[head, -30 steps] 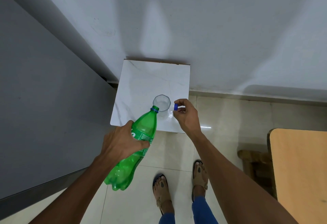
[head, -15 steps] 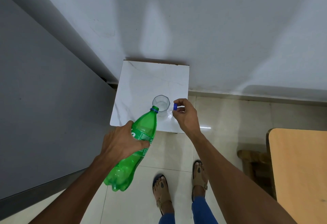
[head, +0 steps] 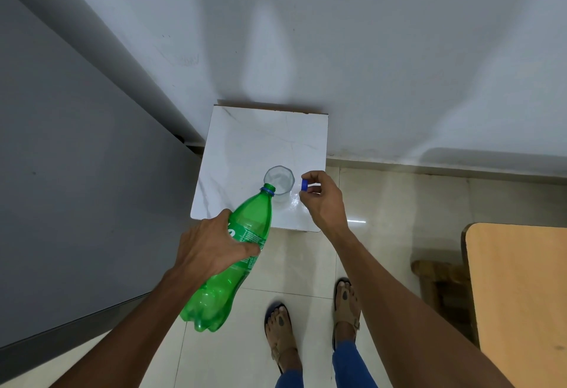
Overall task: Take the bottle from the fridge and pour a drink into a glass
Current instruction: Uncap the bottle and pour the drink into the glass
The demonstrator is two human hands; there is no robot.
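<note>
A green plastic bottle [head: 242, 231] is tilted with its open mouth at the near rim of a clear glass [head: 279, 179]. My left hand [head: 211, 248] grips the bottle around its label. The glass stands on a small white marble-look table [head: 245, 148]. My right hand [head: 322, 200] hovers just right of the glass and pinches the blue bottle cap [head: 304, 185] between thumb and fingers. Whether liquid is flowing is too faint to tell.
The grey fridge [head: 76, 173] fills the left side. A white wall [head: 337, 35] rises behind the small table. A wooden table [head: 521, 289] is at the right edge with a stool [head: 438, 277] beside it. My sandalled feet [head: 313, 326] stand on the tiled floor.
The bottle's mouth has shifted very slightly nearer the glass rim; both hands keep the same grips.
</note>
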